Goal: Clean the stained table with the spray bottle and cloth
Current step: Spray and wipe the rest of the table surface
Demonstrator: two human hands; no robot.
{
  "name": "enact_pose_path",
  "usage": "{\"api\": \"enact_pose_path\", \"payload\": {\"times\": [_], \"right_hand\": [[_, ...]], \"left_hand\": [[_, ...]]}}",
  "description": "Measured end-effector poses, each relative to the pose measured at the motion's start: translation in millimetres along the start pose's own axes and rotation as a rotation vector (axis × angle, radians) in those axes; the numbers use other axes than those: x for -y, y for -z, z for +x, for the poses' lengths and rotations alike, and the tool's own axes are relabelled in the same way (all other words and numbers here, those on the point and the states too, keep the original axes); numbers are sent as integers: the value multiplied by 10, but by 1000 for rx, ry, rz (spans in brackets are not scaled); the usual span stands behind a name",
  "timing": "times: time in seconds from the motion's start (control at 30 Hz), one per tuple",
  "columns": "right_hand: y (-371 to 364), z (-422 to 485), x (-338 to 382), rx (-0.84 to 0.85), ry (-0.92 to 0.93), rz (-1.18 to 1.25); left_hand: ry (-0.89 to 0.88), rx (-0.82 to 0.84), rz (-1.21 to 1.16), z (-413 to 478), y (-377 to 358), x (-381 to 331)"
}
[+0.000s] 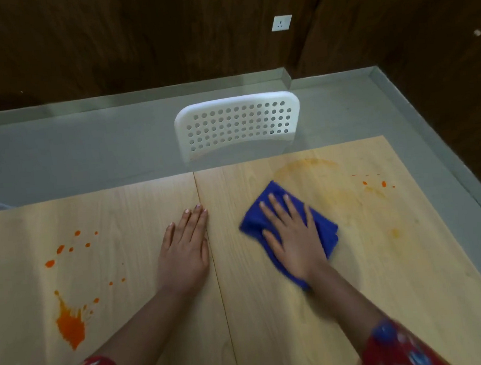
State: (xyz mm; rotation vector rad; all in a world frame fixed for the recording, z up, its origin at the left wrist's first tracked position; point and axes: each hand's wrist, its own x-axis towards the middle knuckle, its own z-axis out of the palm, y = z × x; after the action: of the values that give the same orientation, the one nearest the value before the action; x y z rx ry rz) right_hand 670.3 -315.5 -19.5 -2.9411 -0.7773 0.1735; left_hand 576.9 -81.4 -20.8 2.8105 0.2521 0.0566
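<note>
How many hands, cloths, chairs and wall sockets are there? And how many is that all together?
Hands: 2, the left hand and the right hand
Cloths: 1, the blue cloth
Chairs: 1, the white chair
Sockets: 1, the socket
Total: 5

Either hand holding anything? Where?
Nothing gripped: right hand presses flat on the middle of the blue cloth; left hand lies flat on the table.
</note>
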Motion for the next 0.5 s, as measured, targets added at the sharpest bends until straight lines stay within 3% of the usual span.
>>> {"api": "enact_pose_path", "payload": {"times": [0.07, 0.2, 0.27, 0.37, 0.5], "right_hand": [[38, -302, -328, -10, -2, -8], [190, 143, -1076, -9, -485, 24], [258, 578, -1058, -20, -568, 69], [254, 1013, -693, -21, -389, 60], [134, 505, -82, 75, 255, 4]], "left_hand": [[35, -37, -14, 39, 39, -49], [127, -125, -114, 450, 46, -349], [121, -110, -112, 646, -25, -458], [116, -75, -79, 716, -156, -457], [108, -91, -76, 695, -148, -441]]}}
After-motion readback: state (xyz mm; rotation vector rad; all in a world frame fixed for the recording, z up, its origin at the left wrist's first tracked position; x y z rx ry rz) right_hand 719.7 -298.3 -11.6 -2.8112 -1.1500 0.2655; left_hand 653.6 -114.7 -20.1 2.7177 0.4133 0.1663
